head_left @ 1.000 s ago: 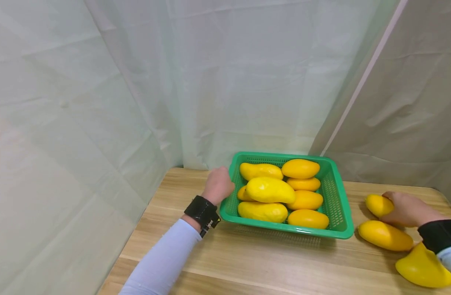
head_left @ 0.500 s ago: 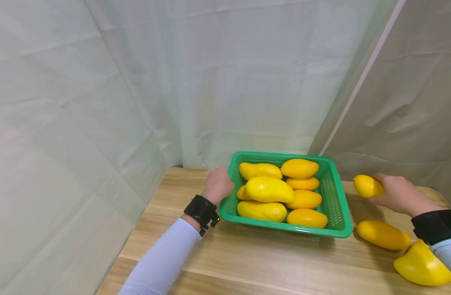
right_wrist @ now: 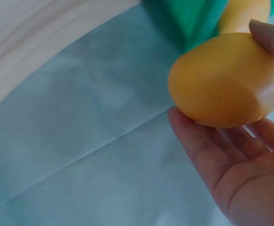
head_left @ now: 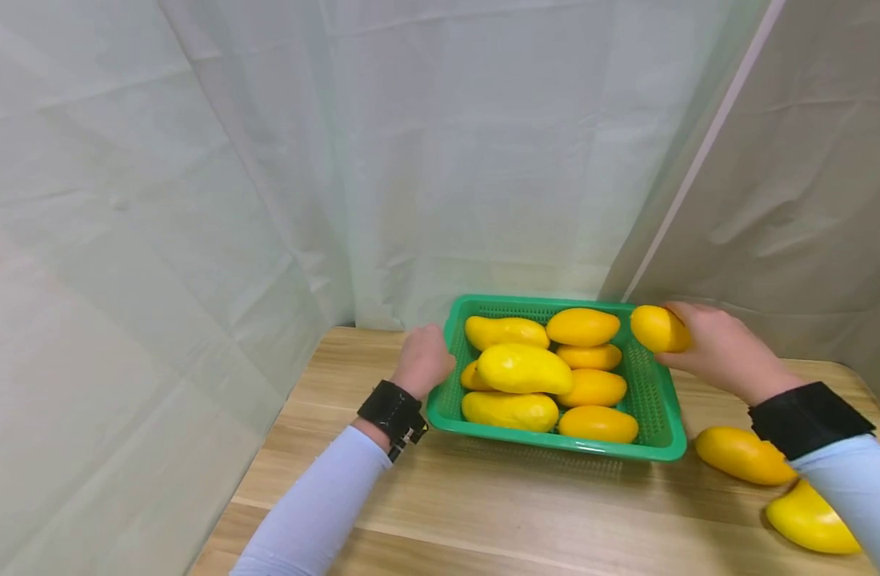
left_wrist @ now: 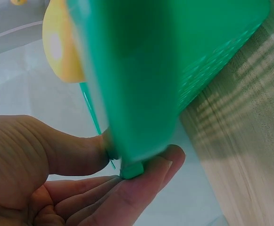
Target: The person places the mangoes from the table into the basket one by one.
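My left hand (head_left: pixel 423 364) pinches the left rim of a green perforated plastic basket (head_left: pixel 555 445) between thumb and fingers; the left wrist view shows the thumb (left_wrist: pixel 78 155) inside and fingers beneath. An orange-yellow mango (head_left: pixel 656 329) is held in my right hand (head_left: pixel 724 352), over the basket's back right corner. The right wrist view shows that mango (right_wrist: pixel 221 80) between the thumb and the spread fingers. Several mangoes lie in the basket, among them a large bright yellow one (head_left: pixel 525 369) on top of others. The basket's right end shows bare floor.
On the wooden table (head_left: pixel 526 512), right of the basket, lie an orange mango (head_left: pixel 742 456) and a bright yellow mango (head_left: pixel 810 520), both partly behind my right forearm. Pale cloth (head_left: pixel 483 160) hangs close behind the basket and along the left side.
My right hand has lifted the mango off the table and carried it left to the basket's back right corner. The left hand keeps its hold on the rim.
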Available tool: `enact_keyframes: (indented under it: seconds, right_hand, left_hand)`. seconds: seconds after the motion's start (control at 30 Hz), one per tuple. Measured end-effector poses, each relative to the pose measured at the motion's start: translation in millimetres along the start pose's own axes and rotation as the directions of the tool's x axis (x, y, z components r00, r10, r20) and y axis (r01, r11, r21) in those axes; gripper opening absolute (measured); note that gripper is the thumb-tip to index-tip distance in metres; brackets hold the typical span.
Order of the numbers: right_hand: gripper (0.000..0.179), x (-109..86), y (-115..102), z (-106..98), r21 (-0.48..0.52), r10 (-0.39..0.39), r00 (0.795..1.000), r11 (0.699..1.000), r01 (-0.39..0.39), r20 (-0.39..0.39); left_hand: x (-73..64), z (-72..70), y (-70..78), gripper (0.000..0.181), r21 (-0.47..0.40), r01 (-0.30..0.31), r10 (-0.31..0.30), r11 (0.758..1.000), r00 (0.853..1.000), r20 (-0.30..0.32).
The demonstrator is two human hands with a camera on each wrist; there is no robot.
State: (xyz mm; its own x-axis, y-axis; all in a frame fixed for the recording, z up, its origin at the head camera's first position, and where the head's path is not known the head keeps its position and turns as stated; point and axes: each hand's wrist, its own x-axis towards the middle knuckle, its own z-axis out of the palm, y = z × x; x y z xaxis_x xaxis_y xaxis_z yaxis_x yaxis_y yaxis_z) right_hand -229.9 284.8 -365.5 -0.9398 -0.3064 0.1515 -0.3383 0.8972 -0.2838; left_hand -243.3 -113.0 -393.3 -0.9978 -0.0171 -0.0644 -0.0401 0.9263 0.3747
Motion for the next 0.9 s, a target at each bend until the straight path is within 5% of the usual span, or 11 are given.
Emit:
enact_keyframes:
  seconds: [0.4,0.9]
  right_hand:
    - [0.070,22.3,-46.8,25.3,-0.100,-0.111,0.992,0.988,0.116,0.062]
    - [0.071,20.1,-48.4,45.8,-0.125,-0.123,0.985,0.982,0.138,0.122]
  left_hand:
    - [-3.5,0.2,-1.9,0.008,-0.031,-0.011,0.011,0.999,1.000,-0.009]
    - [-5.6,1.4,1.3,0.007,-0.020,0.014,-0.013,1.000,1.000,0.017]
